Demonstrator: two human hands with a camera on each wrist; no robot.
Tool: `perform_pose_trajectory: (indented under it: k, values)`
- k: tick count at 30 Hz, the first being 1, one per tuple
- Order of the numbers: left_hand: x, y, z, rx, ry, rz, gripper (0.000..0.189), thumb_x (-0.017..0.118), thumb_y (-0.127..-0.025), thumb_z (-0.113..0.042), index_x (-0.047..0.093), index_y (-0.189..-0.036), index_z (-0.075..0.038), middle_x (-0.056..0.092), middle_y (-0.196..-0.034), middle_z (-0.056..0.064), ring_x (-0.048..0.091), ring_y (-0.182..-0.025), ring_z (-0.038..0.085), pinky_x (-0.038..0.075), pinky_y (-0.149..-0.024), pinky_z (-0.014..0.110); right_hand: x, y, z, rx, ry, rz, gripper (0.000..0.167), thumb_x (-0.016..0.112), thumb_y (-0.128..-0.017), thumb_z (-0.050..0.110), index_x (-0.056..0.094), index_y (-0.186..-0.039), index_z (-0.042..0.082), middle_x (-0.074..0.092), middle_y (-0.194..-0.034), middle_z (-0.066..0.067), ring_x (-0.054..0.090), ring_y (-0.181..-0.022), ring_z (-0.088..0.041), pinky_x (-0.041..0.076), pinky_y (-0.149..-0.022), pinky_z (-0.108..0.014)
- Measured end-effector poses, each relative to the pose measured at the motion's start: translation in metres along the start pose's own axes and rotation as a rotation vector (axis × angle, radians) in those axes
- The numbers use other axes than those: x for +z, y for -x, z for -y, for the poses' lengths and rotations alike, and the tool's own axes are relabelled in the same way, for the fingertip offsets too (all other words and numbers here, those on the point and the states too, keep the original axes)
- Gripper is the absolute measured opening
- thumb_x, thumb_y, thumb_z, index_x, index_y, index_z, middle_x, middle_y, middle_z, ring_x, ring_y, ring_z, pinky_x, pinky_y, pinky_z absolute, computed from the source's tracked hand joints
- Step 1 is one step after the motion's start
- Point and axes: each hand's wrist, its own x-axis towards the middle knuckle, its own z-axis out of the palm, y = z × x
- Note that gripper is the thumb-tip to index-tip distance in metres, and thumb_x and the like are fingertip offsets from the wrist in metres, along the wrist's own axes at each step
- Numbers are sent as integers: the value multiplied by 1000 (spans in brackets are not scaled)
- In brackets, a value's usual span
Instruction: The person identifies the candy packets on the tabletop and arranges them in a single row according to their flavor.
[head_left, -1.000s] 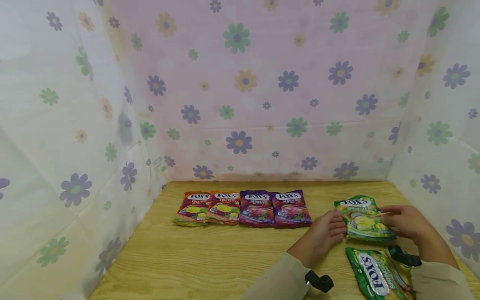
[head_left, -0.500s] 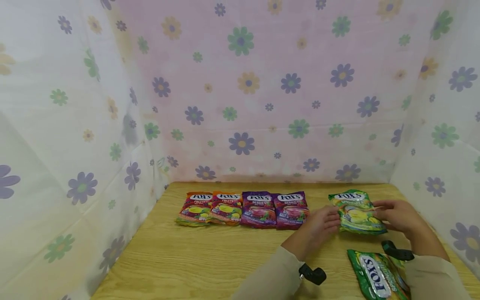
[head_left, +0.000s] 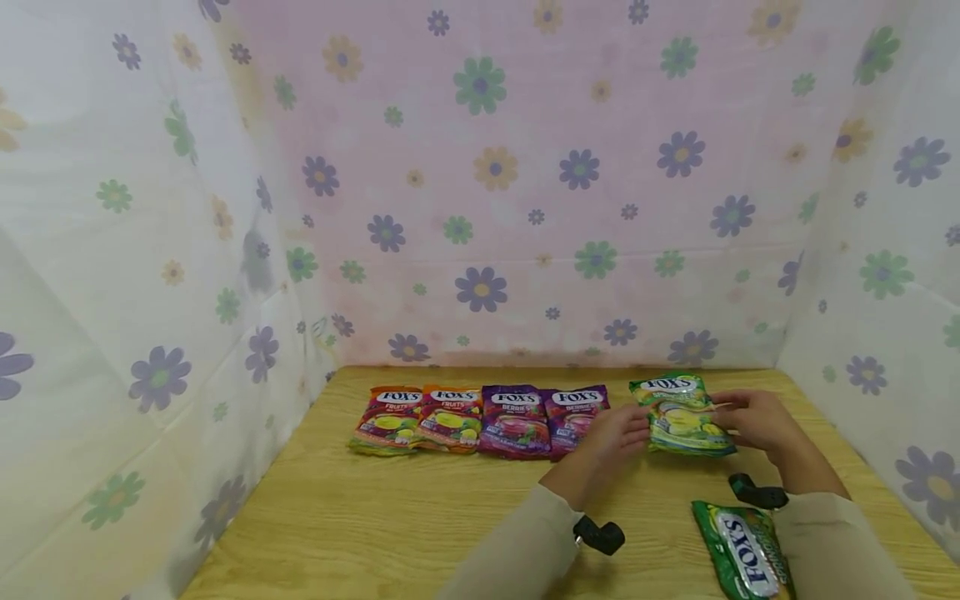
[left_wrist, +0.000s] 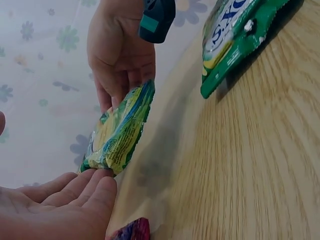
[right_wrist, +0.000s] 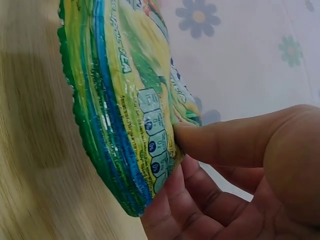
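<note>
A green Fox's candy bag (head_left: 684,423) is held between both hands at the right of the table, and its shadow falls on the wood beside it in the left wrist view. My right hand (head_left: 763,429) pinches its right edge, thumb (right_wrist: 225,142) on the front and fingers behind. On the opposite edge, the straight fingers of my left hand (head_left: 606,442) touch the bag from the side. Just left of that hand lies a purple Berries bag (head_left: 572,417), partly covered by it. A second green bag (head_left: 738,550) lies turned sideways near the right forearm, partly hidden by the sleeve.
Another purple bag (head_left: 514,423) and two orange Fruits bags (head_left: 390,421) continue the row leftward on the wooden table (head_left: 375,517). Flower-printed cloth (head_left: 517,200) walls the table at the back and both sides. Each wrist wears a black device (head_left: 600,535).
Both hands have moved left and slightly away from me with the green bag, bringing it closer to the purple bags. The second green bag stays put.
</note>
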Motion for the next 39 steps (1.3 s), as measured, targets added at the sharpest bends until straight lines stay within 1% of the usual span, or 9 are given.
perform_pose_trajectory:
  k: [3, 8, 15, 19, 21, 25, 31, 35, 39]
  values:
    - [-5, -1, -1, -2, -10, -18, 43, 65, -98, -28, 64, -130, 1, 68, -130, 14, 65, -123, 29, 46, -115, 51, 7, -4, 2, 3, -6, -6, 52, 64, -102, 16, 49, -143, -12, 56, -133, -36, 67, -99, -19, 63, -85, -43]
    - [-11, -5, 2, 10, -9, -10, 49, 65, -97, -27, 60, -136, 4, 64, -136, 18, 62, -127, 32, 44, -116, 52, 14, -10, 3, 9, 1, -5, 51, 64, -102, 16, 51, -143, -11, 56, -134, -36, 66, -101, -24, 62, -80, -38]
    - [-13, -5, 1, 17, -25, -9, 50, 65, -97, -27, 61, -136, 3, 62, -141, 21, 59, -133, 36, 42, -117, 53, 18, -20, 2, 3, -3, 6, 51, 62, -102, 14, 50, -144, -11, 57, -134, -35, 67, -99, -21, 61, -77, -35]
    - [-17, -3, 1, 20, -28, -2, 51, 56, -102, -32, 59, -140, 3, 60, -143, 21, 58, -135, 36, 41, -118, 53, 22, -23, 1, 9, -19, 4, 50, 62, -102, 14, 50, -144, -11, 58, -133, -34, 65, -90, -14, 60, -73, -33]
    - [-19, -3, 2, 19, -19, 0, 56, 52, -105, -37, 56, -142, 4, 60, -144, 21, 57, -135, 36, 40, -119, 53, 25, -25, 0, 13, -34, 5, 49, 61, -101, 12, 51, -144, -11, 59, -130, -33, 62, -78, -12, 57, -67, -31]
    - [-22, -3, 4, 13, 16, 4, 68, 47, -106, -46, 50, -146, 9, 57, -146, 24, 54, -138, 40, 38, -120, 54, 31, -27, -2, 19, -47, 8, 47, 59, -101, 8, 51, -143, -12, 61, -126, -32, 56, -68, -14, 51, -58, -30]
    - [-24, -5, 7, -14, 66, -10, 70, 52, -105, -47, 49, -146, 11, 55, -146, 27, 50, -140, 42, 37, -121, 54, 35, -27, -1, 5, -5, 4, 46, 59, -101, 8, 53, -141, -13, 60, -128, -36, 59, -82, -18, 52, -65, -33]
    - [-25, -6, 9, -20, 50, -9, 70, 53, -105, -46, 49, -146, 10, 54, -147, 28, 49, -141, 43, 37, -121, 54, 37, -26, -1, -9, -2, 19, 46, 59, -101, 7, 52, -141, -14, 58, -129, -38, 56, -72, -19, 50, -63, -36]
    - [-26, -6, 10, -21, 47, -17, 69, 53, -105, -46, 50, -145, 10, 54, -147, 28, 49, -141, 43, 36, -121, 55, 38, -27, -3, -8, 11, 27, 44, 59, -102, 8, 53, -140, -13, 57, -130, -38, 57, -76, -21, 51, -64, -36]
